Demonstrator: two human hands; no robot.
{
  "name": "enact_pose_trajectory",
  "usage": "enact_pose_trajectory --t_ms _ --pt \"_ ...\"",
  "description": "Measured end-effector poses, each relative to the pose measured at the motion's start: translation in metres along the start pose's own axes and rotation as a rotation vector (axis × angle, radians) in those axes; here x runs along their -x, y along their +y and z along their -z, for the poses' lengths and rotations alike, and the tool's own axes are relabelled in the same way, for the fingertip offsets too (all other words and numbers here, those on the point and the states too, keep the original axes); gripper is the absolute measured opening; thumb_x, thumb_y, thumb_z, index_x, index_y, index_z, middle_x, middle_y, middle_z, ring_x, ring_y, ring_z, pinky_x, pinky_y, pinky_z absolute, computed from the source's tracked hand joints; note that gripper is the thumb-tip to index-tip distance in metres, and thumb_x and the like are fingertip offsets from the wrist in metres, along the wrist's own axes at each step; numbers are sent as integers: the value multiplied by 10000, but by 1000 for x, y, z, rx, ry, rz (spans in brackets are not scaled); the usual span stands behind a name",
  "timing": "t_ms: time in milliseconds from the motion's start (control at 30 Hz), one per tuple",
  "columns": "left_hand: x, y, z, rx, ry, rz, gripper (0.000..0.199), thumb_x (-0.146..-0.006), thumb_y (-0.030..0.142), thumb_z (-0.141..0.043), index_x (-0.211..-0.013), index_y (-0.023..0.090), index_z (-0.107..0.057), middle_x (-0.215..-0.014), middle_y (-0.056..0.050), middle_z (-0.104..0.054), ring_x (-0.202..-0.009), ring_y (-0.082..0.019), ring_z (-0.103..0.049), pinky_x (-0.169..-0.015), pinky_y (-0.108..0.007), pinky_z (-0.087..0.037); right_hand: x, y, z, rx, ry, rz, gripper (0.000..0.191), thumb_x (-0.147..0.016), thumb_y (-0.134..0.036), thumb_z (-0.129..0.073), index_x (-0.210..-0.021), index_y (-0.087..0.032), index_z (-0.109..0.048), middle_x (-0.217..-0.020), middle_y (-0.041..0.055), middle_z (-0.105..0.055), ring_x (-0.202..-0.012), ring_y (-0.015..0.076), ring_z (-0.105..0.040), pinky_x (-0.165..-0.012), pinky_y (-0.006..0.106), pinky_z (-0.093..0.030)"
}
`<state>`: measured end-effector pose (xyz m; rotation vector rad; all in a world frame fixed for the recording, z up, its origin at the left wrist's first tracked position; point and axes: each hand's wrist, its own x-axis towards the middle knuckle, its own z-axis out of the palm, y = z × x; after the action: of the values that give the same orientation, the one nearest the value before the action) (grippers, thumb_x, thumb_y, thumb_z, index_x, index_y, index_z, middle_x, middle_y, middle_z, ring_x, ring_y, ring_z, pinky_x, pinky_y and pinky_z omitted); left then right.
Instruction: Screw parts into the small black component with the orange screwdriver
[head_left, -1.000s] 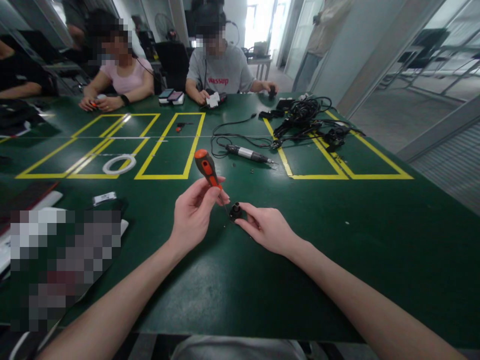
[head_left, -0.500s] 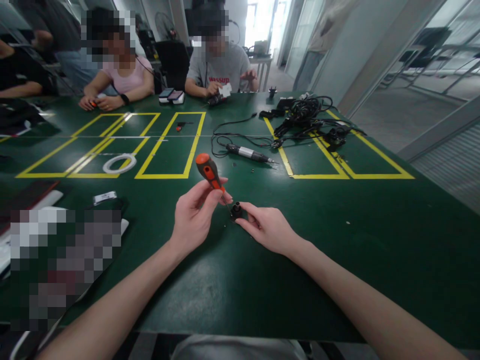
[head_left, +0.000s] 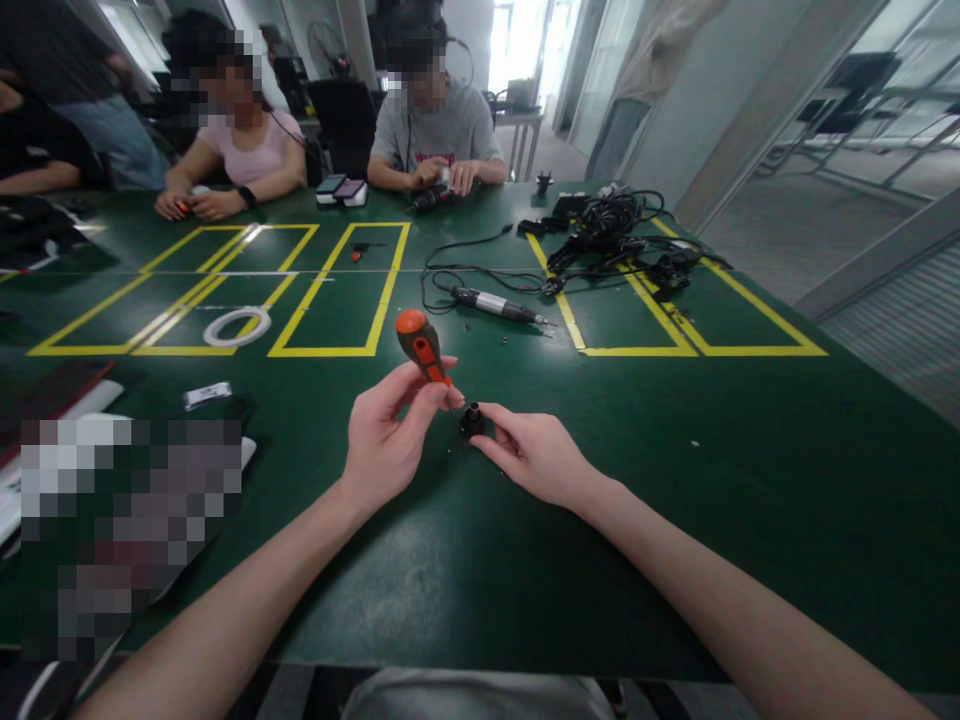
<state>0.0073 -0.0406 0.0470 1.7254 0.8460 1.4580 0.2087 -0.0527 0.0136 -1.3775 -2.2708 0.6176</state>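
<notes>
An orange and grey screwdriver (head_left: 422,347) is pinched in my left hand (head_left: 391,425), its handle tilted up and leaning left. Its thin shaft points down at a small round black part (head_left: 472,424) on the table, which has a short tube on top. Whether the tip touches the part I cannot tell. From the right, the thumb and fingers of my right hand (head_left: 536,450) grip that black part against the green tabletop (head_left: 600,600).
Beyond my hands lies a corded electric screwdriver (head_left: 499,305). A heap of black cables (head_left: 611,235) is at the back right. A white ring (head_left: 237,326) and yellow tape outlines (head_left: 322,352) mark the left side. Co-workers (head_left: 439,140) sit across the table.
The screwdriver handle has tilted slightly toward the right in my left hand. My right hand stays on the black part. Across the table, a co-worker's raised hand has come down to the other hand.
</notes>
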Motion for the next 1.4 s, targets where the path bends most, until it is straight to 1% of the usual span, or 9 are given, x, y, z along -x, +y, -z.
enact_pose_trajectory --t_ms 100,367,733,900,1100,1233,1300,1367,1400 --pt "0 -1 0 -7 -22 4 265 -1007 377 -625 -1148 178 -729 -835 -25 -760 -750 -141 -726 -775 -263 -607 0 1 0 -8 2 -2 327 -1005 -301 -590 -1312 -197 -630 -651 -28 -622 -562 144 -565 -586 243 -332" --pt "-1 -1 0 10 5 11 302 -1005 407 -623 -1159 169 -727 -839 -37 -762 -758 -150 -727 -773 -276 -612 0 -1 1 8 -6 -15 325 -1001 -296 -600 -1307 -194 -633 -651 -29 -618 -566 147 -563 -589 247 -325" --pt "0 -3 -1 -7 -5 26 284 -994 383 -646 -1163 168 -725 -863 -37 -771 -770 -153 -742 -801 -283 -616 -1 0 -1 14 -3 -13 326 -998 -313 -596 -1301 -198 -635 -640 -32 -618 -558 149 -566 -576 249 -315" --pt "0 -3 -3 -1 -7 6 260 -987 362 -657 -1158 179 -729 -855 -32 -766 -771 -153 -741 -796 -285 -619 -1 0 0 10 -4 -9 328 -1001 -313 -590 -1305 -200 -634 -652 -28 -629 -559 147 -572 -580 249 -327" --pt "-3 3 -5 -31 -28 16 193 -953 333 -688 -1058 177 -734 -886 -45 -754 -767 -158 -716 -761 -287 -601 -1 0 0 29 4 -14 312 -994 -298 -607 -1289 -202 -640 -659 -24 -638 -571 151 -583 -586 250 -320" --pt "-12 10 -9 -82 -59 -32 105 -896 279 -729 -909 184 -686 -941 -45 -713 -837 -165 -678 -746 -282 -588 -2 -1 0 33 5 -12 290 -1000 -311 -600 -1267 -207 -643 -667 -20 -647 -573 156 -589 -591 255 -324" --pt "-18 13 -8 -134 -63 -60 139 -861 260 -754 -843 181 -642 -919 -32 -678 -823 -156 -650 -731 -274 -575 -2 -1 1 43 1 -18 285 -999 -309 -605 -1260 -203 -643 -677 -15 -654 -584 164 -601 -597 261 -328" --pt "-24 17 -5 -190 -101 -80 158 -851 254 -764 -841 178 -626 -873 -15 -653 -775 -139 -632 -711 -262 -562 -2 -1 1 51 -4 -23 279 -998 -302 -607 -1254 -199 -644 -683 -11 -658 -593 170 -610 -601 265 -329" --pt "-27 18 -3 -215 -129 -90 157 -850 252 -767 -883 179 -633 -869 -11 -652 -759 -133 -632 -707 -259 -562 -2 -1 1 50 -6 -25 276 -999 -299 -605 -1254 -198 -643 -682 -11 -659 -594 170 -611 -601 266 -329"
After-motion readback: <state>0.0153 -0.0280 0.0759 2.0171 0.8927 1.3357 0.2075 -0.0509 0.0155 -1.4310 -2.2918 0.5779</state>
